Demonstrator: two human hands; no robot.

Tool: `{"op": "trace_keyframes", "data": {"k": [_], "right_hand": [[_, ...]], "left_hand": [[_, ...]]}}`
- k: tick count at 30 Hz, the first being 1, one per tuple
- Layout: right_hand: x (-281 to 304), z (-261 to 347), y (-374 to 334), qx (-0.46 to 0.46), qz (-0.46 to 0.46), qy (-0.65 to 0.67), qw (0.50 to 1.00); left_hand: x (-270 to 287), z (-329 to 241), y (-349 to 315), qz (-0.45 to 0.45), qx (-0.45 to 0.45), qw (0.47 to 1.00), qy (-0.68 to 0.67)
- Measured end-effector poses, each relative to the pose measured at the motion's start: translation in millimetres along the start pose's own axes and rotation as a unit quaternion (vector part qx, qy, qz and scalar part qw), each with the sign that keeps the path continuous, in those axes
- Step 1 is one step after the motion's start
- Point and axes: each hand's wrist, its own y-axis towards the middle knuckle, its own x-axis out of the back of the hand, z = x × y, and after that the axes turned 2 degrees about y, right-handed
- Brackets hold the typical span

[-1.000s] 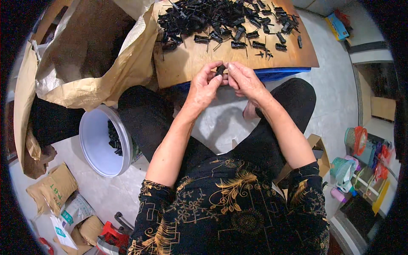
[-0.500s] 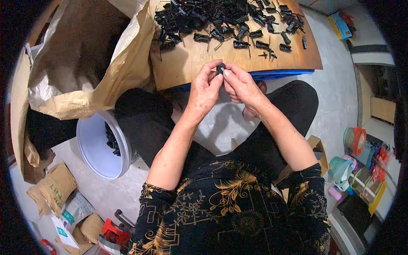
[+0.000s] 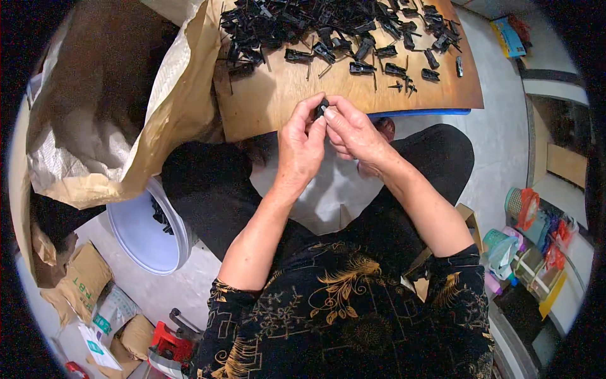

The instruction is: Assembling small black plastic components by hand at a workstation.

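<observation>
Between both sets of fingertips sits a small black plastic part (image 3: 321,107), held just off the near edge of the wooden board (image 3: 265,114). My left hand (image 3: 301,142) pinches it from the left with thumb and forefinger. From the right, my right hand (image 3: 355,131) grips the same part, its thumb against a small pale spot on it. Most of the part is covered by fingers, so its exact kind cannot be made out. Beyond my hands, a heap of similar black parts (image 3: 297,25) with thin stems covers the far board, and several single ones (image 3: 362,67) lie nearer.
At the left a large open sack (image 3: 183,101) leans against the board. Below it stands a white bucket (image 3: 142,237) with black parts inside. Brown paper packages (image 3: 82,278) and a red object (image 3: 170,344) lie at lower left. Baskets and bags (image 3: 505,252) are at the right.
The view has shifted slightly, so board, sack and bucket appear a little lower and further left. Both hands keep hold of the black part, with only small finger movement.
</observation>
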Motion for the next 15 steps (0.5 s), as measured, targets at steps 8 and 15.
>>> {"op": "trace_keyframes", "data": {"k": [8,15], "right_hand": [[9,1,5,-0.064,0.013,-0.006,0.998],[19,-1,2,0.095,-0.003,-0.138,0.986]], "left_hand": [[1,0,0,-0.005,-0.038,0.991,0.125],[10,-23,-4,0.014,-0.092,0.987,0.133]]}}
